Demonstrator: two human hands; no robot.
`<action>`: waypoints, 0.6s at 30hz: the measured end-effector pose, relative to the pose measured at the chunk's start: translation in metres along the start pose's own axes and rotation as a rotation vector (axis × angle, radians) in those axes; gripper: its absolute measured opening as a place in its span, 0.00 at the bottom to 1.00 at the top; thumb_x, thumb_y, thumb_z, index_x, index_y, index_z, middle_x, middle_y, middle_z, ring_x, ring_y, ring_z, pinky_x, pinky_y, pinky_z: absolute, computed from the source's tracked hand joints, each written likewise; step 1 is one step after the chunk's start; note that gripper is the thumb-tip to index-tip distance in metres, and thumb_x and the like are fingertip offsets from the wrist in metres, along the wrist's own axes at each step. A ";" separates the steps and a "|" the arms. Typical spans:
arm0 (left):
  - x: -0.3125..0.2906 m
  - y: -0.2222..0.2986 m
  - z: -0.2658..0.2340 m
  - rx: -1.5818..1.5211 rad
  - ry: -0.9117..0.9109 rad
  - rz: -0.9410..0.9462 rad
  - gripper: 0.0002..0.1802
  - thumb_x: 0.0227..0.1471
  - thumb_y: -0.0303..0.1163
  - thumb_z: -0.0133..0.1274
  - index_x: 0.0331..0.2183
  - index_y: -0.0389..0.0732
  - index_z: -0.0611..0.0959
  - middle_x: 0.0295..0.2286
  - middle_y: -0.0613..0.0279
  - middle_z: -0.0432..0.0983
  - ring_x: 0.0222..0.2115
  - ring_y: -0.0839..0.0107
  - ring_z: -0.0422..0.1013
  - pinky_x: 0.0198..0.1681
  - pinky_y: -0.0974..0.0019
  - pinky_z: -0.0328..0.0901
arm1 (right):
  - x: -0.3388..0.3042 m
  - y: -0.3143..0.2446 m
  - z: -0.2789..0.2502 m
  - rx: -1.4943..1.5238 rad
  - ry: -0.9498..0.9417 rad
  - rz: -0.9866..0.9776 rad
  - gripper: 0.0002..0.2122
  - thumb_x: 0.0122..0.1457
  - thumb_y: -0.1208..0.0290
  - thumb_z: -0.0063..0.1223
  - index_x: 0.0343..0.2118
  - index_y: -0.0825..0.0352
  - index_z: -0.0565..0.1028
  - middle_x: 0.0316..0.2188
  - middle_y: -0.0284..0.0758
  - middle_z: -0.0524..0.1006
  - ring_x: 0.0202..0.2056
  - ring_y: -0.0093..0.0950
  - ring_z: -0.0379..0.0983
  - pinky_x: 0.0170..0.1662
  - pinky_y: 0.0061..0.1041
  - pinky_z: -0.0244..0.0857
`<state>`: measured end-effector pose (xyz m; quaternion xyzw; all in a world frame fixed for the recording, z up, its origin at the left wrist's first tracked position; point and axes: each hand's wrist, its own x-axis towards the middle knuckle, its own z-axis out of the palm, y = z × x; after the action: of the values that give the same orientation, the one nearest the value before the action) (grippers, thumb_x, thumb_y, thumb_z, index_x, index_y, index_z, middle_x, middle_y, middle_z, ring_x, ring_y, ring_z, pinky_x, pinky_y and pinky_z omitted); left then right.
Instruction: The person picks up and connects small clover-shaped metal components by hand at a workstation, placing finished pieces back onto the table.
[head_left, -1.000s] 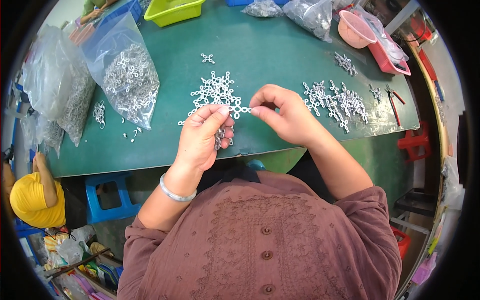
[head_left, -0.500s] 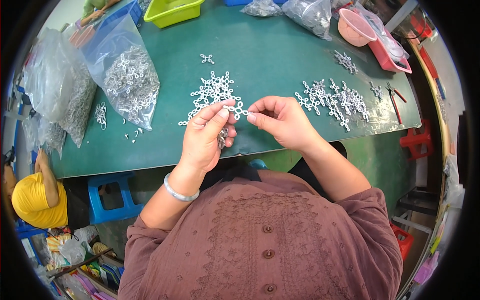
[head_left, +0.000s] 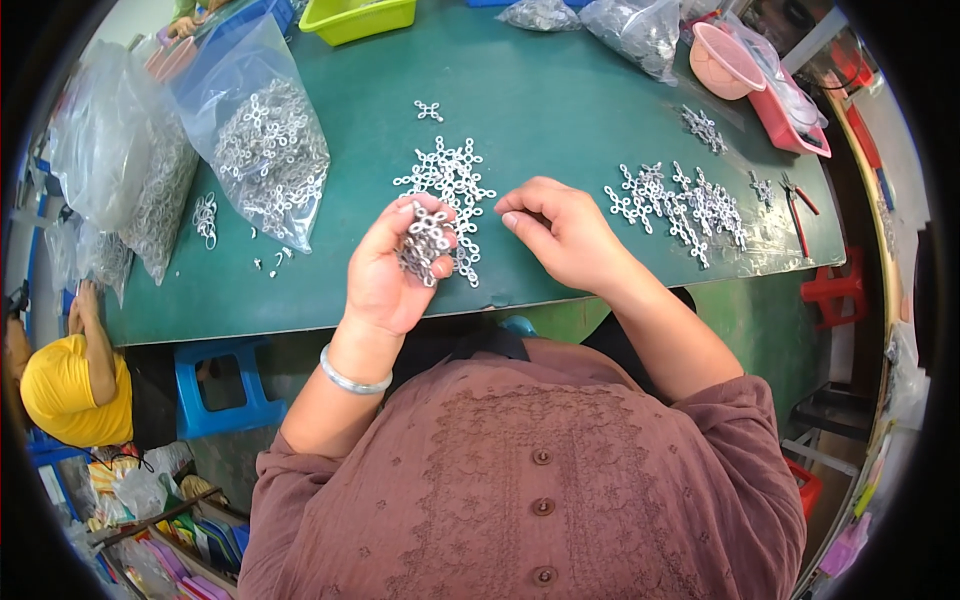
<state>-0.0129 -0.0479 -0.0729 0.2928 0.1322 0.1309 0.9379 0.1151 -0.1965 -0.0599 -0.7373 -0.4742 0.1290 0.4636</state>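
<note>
My left hand [head_left: 385, 278] is palm up, its fingers curled round a small bunch of silvery looped cross-shaped pieces [head_left: 425, 245]. One lighter piece lies on top of the bunch, over the fingers. Just beyond this hand, a loose pile of the same looped pieces [head_left: 445, 170] is spread on the green table [head_left: 560, 110], partly hidden by the fingers. To the right of the pile, my right hand [head_left: 565, 235] is apart from the left, thumb and fingertips drawn together. Whether anything small is between them is hidden.
A second pile of looped pieces [head_left: 675, 205] and red-handled pliers [head_left: 798, 215] are to the right. Clear bags of pieces [head_left: 265, 150] stand at left. A lime green tray [head_left: 358, 20] and a pink basket [head_left: 725, 62] are at the back. A person in yellow [head_left: 78, 390] sits at lower left.
Half a second ago both hands pinched one looped piece between them. The hands have since parted, and the left has turned palm up with the bunch showing. The view has shifted slightly.
</note>
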 end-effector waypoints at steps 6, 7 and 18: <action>-0.004 0.009 -0.003 -0.065 0.109 -0.017 0.07 0.48 0.27 0.42 0.32 0.39 0.72 0.31 0.54 0.71 0.26 0.68 0.69 0.21 0.71 0.64 | 0.024 0.015 0.009 -0.462 0.055 -0.112 0.05 0.44 0.73 0.51 0.26 0.66 0.74 0.25 0.37 0.69 0.32 0.35 0.67 0.36 0.32 0.62; -0.004 0.009 -0.005 -0.066 0.110 -0.016 0.07 0.48 0.27 0.42 0.32 0.39 0.72 0.31 0.54 0.71 0.26 0.68 0.69 0.21 0.71 0.64 | 0.027 0.017 0.011 -0.497 0.065 -0.128 0.05 0.44 0.73 0.51 0.25 0.65 0.75 0.25 0.37 0.69 0.32 0.36 0.67 0.35 0.31 0.62; -0.003 0.007 -0.005 0.171 0.098 -0.019 0.09 0.46 0.22 0.42 0.34 0.39 0.72 0.27 0.59 0.69 0.22 0.73 0.65 0.19 0.76 0.60 | 0.029 0.023 0.009 -0.496 0.053 -0.108 0.03 0.43 0.76 0.50 0.22 0.68 0.73 0.24 0.38 0.68 0.31 0.37 0.66 0.35 0.32 0.62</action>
<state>-0.0186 -0.0410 -0.0728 0.3637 0.1912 0.1245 0.9031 0.1374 -0.1707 -0.0759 -0.8050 -0.5178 -0.0357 0.2872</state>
